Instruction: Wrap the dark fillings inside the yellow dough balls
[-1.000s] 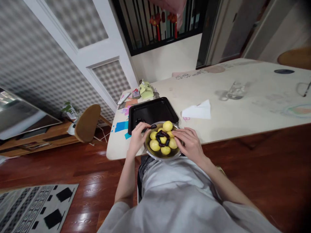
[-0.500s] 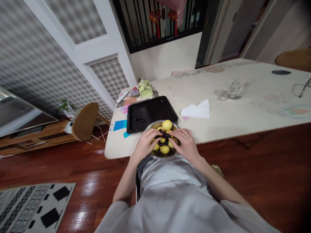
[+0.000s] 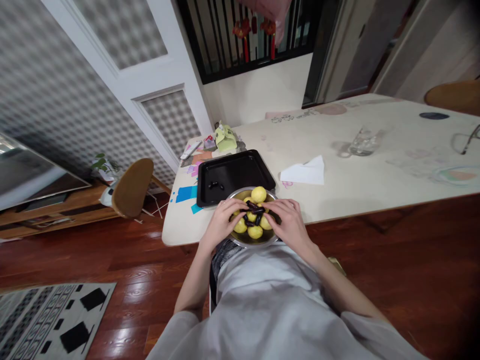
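Observation:
A round metal bowl (image 3: pixel 245 245) at the table's near edge holds several yellow round fruits (image 3: pixel 255 232) with several small dark glossy oblong pieces (image 3: pixel 258 210) on top. My left hand (image 3: pixel 224 218) reaches over the bowl's left side, thumb and fingers bent around a dark piece. From the right side, my right hand (image 3: pixel 285 218) comes over the bowl, its fingertips at the dark pieces; whether it grips one is too small to tell. Behind the bowl lies a black tray (image 3: pixel 240 172) with a few small dark pieces (image 3: pixel 216 185) on it.
On the white table (image 3: pixel 337 195) are a folded white paper (image 3: pixel 303 171), a glass (image 3: pixel 364 142), a green box (image 3: pixel 225 138) and a white remote (image 3: pixel 191 149). Glasses and a dark oval lie far right. A wooden chair (image 3: pixel 134 187) stands left of the table.
My fingers have spread slightly apart over the dark pieces, and more of those pieces show between my hands. The whole view has shifted slightly.

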`<state>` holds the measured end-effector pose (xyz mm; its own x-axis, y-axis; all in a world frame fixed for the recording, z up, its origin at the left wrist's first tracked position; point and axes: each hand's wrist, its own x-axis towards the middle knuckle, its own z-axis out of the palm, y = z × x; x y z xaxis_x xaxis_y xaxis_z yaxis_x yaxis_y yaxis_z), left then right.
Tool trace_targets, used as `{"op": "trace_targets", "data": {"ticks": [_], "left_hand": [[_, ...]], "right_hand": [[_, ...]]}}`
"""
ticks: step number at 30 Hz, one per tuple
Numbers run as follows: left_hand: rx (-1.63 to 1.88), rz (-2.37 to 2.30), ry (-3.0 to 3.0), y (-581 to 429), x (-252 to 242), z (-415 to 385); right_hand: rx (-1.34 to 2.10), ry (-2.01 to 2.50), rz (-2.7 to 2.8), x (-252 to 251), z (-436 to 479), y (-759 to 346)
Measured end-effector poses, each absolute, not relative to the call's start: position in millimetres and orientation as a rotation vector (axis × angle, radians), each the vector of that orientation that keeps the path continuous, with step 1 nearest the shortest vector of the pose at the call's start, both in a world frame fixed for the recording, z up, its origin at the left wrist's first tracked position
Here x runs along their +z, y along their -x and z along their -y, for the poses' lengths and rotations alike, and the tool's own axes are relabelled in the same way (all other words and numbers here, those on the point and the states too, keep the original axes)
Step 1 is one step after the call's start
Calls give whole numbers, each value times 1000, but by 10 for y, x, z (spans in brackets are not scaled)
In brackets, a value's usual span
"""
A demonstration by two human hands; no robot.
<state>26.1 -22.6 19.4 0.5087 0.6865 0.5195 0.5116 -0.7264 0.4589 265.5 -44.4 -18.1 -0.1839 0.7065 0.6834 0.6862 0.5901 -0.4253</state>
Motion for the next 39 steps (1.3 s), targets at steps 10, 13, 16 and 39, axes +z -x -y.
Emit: {"op": "trace_targets", "data": {"ticks": [10, 13, 16, 39], "left_hand": [[871, -1745, -2324, 453, 61, -828], [690, -1807, -2304, 504, 20, -1063], [667, -1835, -2298, 493, -34, -1163], [1077, -1687, -2150, 384, -132, -972]], "right_hand": [[-2, 1028, 1851, -218, 449, -2681], [-16, 1012, 1841, -208, 456, -2685], [-31, 997, 1830, -199, 463, -2698], [-137, 943, 1852, 38, 522, -2738]]}}
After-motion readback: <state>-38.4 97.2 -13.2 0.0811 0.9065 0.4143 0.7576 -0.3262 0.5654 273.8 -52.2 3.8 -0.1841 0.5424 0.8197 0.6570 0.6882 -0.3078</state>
